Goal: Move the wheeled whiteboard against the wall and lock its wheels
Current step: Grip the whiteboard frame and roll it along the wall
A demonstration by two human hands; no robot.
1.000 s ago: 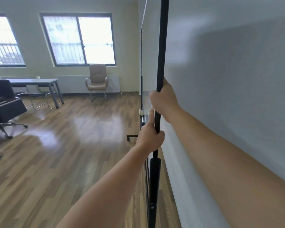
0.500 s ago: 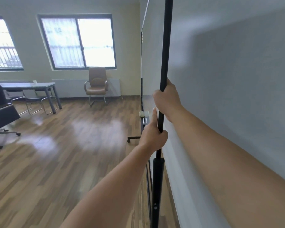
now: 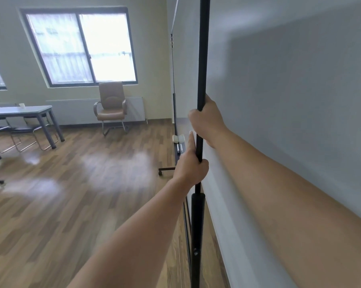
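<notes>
Wood-plank flooring (image 3: 71,204) is stretching away toward two windows, a tan armchair (image 3: 111,107) and a grey table (image 3: 23,111) at the far side of the room. One wheeled whiteboard is standing edge-on straight ahead of the person, its black upright post (image 3: 203,59) running vertically through the middle of the view and its board receding along the white wall (image 3: 289,100), which is lying immediately to the right of it. Both hands are gripping that one post: the right hand (image 3: 207,121) is closing around it higher up, the left hand (image 3: 191,168) is wrapping it just below, thumb pointing upward. One caster (image 3: 160,173) on a floor leg is showing beyond the hands; the others are hidden. Two markers and an eraser are resting on the tray. Judging from this, any remaining push is going rightward, toward the wall; whether the board is touching it is unclear.
</notes>
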